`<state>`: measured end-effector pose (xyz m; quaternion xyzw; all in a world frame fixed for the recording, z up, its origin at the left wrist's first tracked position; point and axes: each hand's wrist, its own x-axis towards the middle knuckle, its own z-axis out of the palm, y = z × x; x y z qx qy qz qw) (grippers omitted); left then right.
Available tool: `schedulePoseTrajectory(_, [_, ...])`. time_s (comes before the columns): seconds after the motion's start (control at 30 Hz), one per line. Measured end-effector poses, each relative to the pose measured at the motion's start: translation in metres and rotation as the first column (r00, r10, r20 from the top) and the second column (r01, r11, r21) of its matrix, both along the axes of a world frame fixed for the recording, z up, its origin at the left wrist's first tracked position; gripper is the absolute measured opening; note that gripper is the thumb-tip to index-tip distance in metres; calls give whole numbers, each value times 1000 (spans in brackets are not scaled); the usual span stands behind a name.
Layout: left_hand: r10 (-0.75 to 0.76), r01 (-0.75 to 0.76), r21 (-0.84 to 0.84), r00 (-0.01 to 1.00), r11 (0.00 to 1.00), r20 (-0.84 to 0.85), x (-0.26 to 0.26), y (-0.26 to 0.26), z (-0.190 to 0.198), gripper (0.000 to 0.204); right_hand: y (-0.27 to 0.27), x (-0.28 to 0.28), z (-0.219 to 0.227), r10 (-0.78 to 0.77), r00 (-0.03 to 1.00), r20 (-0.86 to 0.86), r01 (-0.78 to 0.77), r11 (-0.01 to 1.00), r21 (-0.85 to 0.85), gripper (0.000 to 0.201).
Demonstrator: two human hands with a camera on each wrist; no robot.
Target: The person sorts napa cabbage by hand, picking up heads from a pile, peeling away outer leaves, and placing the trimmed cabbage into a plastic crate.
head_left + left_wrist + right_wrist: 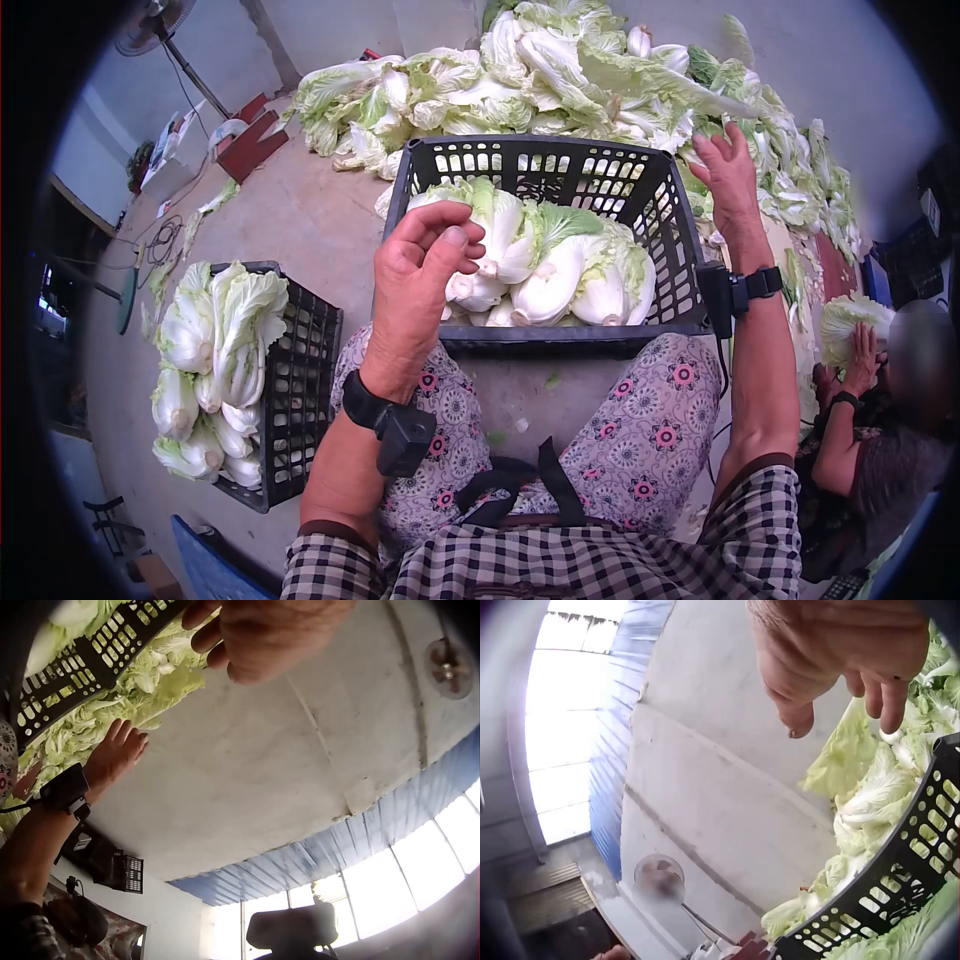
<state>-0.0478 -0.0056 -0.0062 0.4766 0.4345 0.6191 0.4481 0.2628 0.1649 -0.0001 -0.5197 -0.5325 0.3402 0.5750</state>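
A large black plastic crate [530,347] stands between the person's knees, with several trimmed napa cabbages [555,285] inside. The left hand [412,268] hangs over the crate's left part, its fingers loosely bent and nothing seen in them. Past the crate's right far corner the right hand [733,185] is raised, fingers spread and no object in its grasp. From the right wrist view, the right hand [840,656] shows near a loose cabbage leaf [844,754]. Behind the crate lies a heap of cabbage leaves [450,95].
At the left stands a second black crate [290,390] with cabbages [215,370]. Another person [850,440] sits at the right, a hand on a cabbage [850,322]. A standing fan [155,25] and a red-brown object [250,142] are at the far left, near a wall [350,25].
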Motion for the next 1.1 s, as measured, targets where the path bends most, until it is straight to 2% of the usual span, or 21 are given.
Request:
schedulePoseTrajectory(0.07, [13, -13, -7, 1000, 1000, 14, 1, 0, 0, 28, -17, -38, -8, 387, 874, 294, -389, 920, -56, 72])
schedulePoseTrajectory(0.1, [5, -5, -10, 1000, 1000, 22, 2, 2, 1, 27, -36, -63, -4, 576, 732, 363, -561, 813, -159, 70])
schedulePoseTrajectory(0.13, [10, -9, -13, 1000, 1000, 19, 3, 2, 1, 27, -47, -84, -12, 616, 557, 557, -645, 743, -179, 72])
schedulePoseTrajectory(0.2, [-1, 1, -12, 1000, 1000, 15, 5, -2, 2, 27, -67, -123, -30, 603, 357, 714, -753, 638, -162, 83])
schedulePoseTrajectory(0.27, [-19, 19, -4, 1000, 1000, 10, 6, -3, 1, 27, -78, -151, -61, 604, 284, 745, -770, 607, -199, 88])
schedulePoseTrajectory(0.3, [-20, 20, -4, 1000, 1000, 15, 6, -5, 0, 26, -83, -163, -70, 572, 220, 791, -743, 624, -244, 82])
schedulePoseTrajectory(0.33, [-29, 30, -15, 999, 999, 15, 6, -5, 0, 26, -85, -172, -90, 379, 158, 912, -718, 678, -158, 64])
schedulePoseTrajectory(0.37, [-28, 28, -22, 1000, 999, 14, 6, -4, 0, 26, -87, -174, -103, 175, 163, 971, -698, 716, -11, 54])
schedulePoseTrajectory(0.4, [-38, 38, -25, 999, 999, 7, 7, -4, 0, 26, -86, -177, -109, 111, 187, 976, -675, 736, 46, 51])
schedulePoseTrajectory(0.5, [-49, 47, -33, 996, 998, -74, 5, -4, -1, 25, -68, -173, -124, 104, 398, 911, -583, 796, 164, 45])
schedulePoseTrajectory(0.57, [-21, 16, -30, 986, 999, -163, 9, -5, -1, 24, -52, -158, -104, 259, 569, 780, -517, 851, 95, 48])
schedulePoseTrajectory(0.6, [-68, 51, -79, 969, 996, -235, 2, -4, -3, 36, -45, -147, -90, 324, 646, 691, -490, 870, 50, 50])
schedulePoseTrajectory(0.63, [-62, 49, -53, 953, 997, -298, 5, -4, -3, 42, -42, -137, -80, 150, 775, 614, -375, 891, 255, 57])
schedulePoseTrajectory(0.7, [-34, 41, 8, 906, 999, -423, 12, -3, 0, 53, -44, -114, -30, 218, 873, 437, -343, 910, 231, 59])
schedulePoseTrajectory(0.73, [-28, 37, 10, 885, 999, -465, 10, 0, -4, 78, -46, -107, -10, 209, 887, 413, -362, 868, 340, 59])
schedulePoseTrajectory(0.77, [24, 10, 63, 855, 998, -518, 11, 2, -6, 84, -50, -101, 7, 199, 901, 386, -371, 815, 445, 60])
schedulePoseTrajectory(0.87, [210, -62, 237, 706, 970, -676, 20, 4, -2, 105, -75, -94, 41, 420, 849, 320, -527, 711, 465, 66])
schedulePoseTrajectory(0.9, [105, 3, 162, 750, 987, -653, 17, 3, -3, 102, -92, -80, 59, 583, 741, 334, -669, 681, 296, 66])
schedulePoseTrajectory(0.97, [-106, 144, 20, 809, 989, -578, 4, -2, -11, 95, -95, -88, 50, 673, 700, 239, -704, 593, 392, 72])
schedulePoseTrajectory(1.0, [-75, 156, 79, 786, 985, -613, 7, -3, -13, 83, -94, -87, 47, 726, 674, 140, -721, 604, 341, 77])
schedulePoseTrajectory(1.1, [-100, 66, -87, 862, 994, -497, 13, -7, -9, 74, -93, -87, 37, 806, 574, -147, -769, 592, 243, 93])
